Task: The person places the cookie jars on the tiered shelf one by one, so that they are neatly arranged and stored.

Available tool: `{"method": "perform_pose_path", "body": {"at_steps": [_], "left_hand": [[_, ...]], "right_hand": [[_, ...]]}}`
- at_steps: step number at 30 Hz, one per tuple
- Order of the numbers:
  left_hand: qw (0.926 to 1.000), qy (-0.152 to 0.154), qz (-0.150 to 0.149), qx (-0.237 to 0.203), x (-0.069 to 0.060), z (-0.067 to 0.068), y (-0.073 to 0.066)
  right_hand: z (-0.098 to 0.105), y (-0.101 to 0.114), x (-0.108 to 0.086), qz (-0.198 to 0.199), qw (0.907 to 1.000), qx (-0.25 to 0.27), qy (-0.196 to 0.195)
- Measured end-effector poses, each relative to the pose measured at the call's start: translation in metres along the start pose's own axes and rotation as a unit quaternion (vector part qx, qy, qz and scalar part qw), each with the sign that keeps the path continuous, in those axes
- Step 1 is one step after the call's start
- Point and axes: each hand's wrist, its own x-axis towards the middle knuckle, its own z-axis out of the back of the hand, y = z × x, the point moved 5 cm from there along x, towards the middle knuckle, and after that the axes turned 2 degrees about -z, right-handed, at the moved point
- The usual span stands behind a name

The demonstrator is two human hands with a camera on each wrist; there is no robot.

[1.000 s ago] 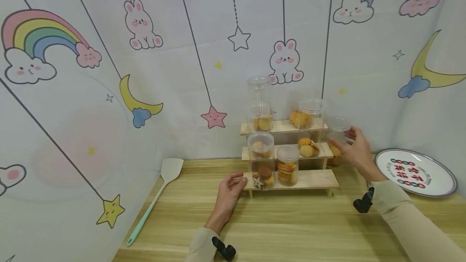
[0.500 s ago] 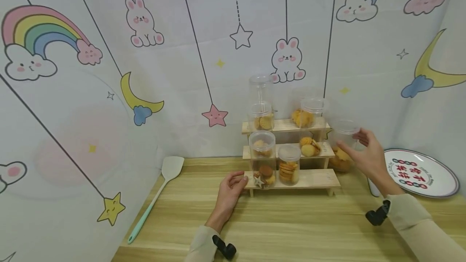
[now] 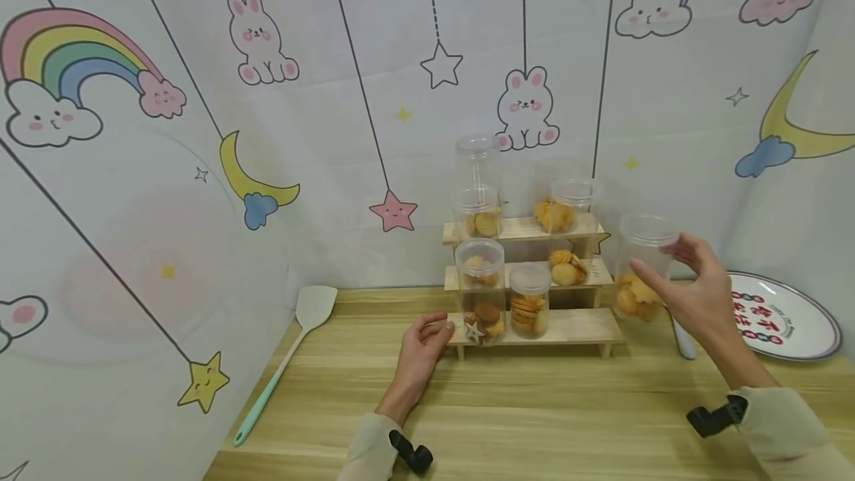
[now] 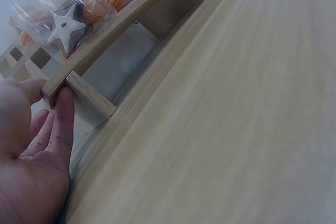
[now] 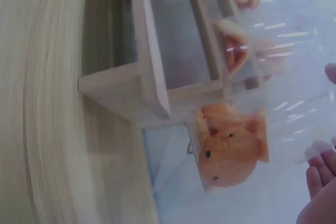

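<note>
My right hand (image 3: 704,295) grips a clear lidded jar (image 3: 643,273) with orange-brown cookies at its bottom. The jar is held upright, to the right of a three-tier wooden display stand (image 3: 584,328). In the right wrist view the jar's cookies (image 5: 231,150) show close up, while only the fingers' edges appear at the right. At the stand's lower left end my left hand (image 3: 417,362) pinches the bottom shelf board (image 4: 86,56), thumb above and a finger beneath. Two cookie jars, one tall (image 3: 481,292) and one short (image 3: 530,303), stand on that shelf.
Other clear cookie jars (image 3: 574,225) stand on the upper tiers. A white spatula (image 3: 317,309) with a mint handle lies at the left. At the right lie a white plate (image 3: 801,318) with red lettering and a partly hidden pale handle (image 3: 683,338). A printed curtain (image 3: 347,243) hangs behind.
My right hand has carried the jar rightward, away from the stand's side, and a little toward me. The left hand has kept its place on the bottom shelf.
</note>
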Motion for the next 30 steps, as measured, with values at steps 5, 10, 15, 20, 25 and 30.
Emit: {"method": "perform_pose_path", "body": {"at_steps": [5, 10, 15, 20, 25, 30], "left_hand": [[1.0000, 0.004, 0.001, -0.001, 0.001, -0.003, 0.000], [1.0000, 0.003, 0.001, 0.003, 0.001, -0.002, 0.001], [1.0000, -0.002, 0.000, 0.009, 0.000, 0.000, 0.001], [1.0000, -0.001, 0.002, 0.007, 0.000, 0.001, 0.001], [1.0000, -0.003, 0.003, 0.004, 0.001, 0.001, 0.002], [1.0000, -0.005, 0.001, 0.007, 0.002, 0.001, 0.003]], "right_hand": [[0.001, 0.014, -0.015, 0.013, 0.9994, 0.029, 0.009], [-0.016, 0.029, -0.029, 0.039, 0.9970, 0.059, 0.032], [-0.039, 0.042, -0.038, 0.057, 0.9945, 0.074, 0.047], [-0.055, 0.048, -0.045, 0.055, 0.9931, 0.084, 0.062], [-0.063, 0.050, -0.047, 0.067, 0.9903, 0.099, 0.071], [-0.064, 0.049, -0.046, 0.080, 0.9889, 0.103, 0.071]]}}
